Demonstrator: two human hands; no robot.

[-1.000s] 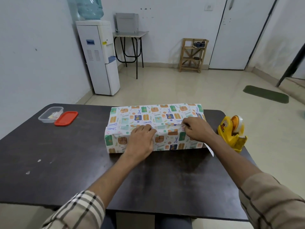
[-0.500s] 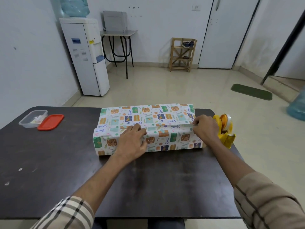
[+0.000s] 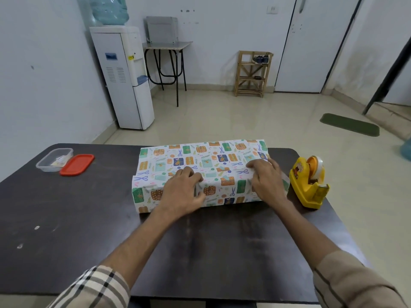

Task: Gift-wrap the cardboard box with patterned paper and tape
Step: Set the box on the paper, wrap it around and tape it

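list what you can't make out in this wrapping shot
Head view only.
Paper seam: under the left hand and right hand; tape there cannot be told.
Cardboard box: wholly covered by patterned paper.
Clear container contents: too small to identify.
Left fingertips: tucked beneath the knuckles; pinch or press unclear.

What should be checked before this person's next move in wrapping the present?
1. Patterned paper wraps over the top and near side: ok.
2. Left hand presses on the paper's seam: ok.
3. Right hand rests on the paper's right end: ok.
4. Tape dispenser stands on the table beside the right hand, roll loaded: ok.
5. Seam fully taped: cannot tell.
6. Paper's ends folded shut: cannot tell.
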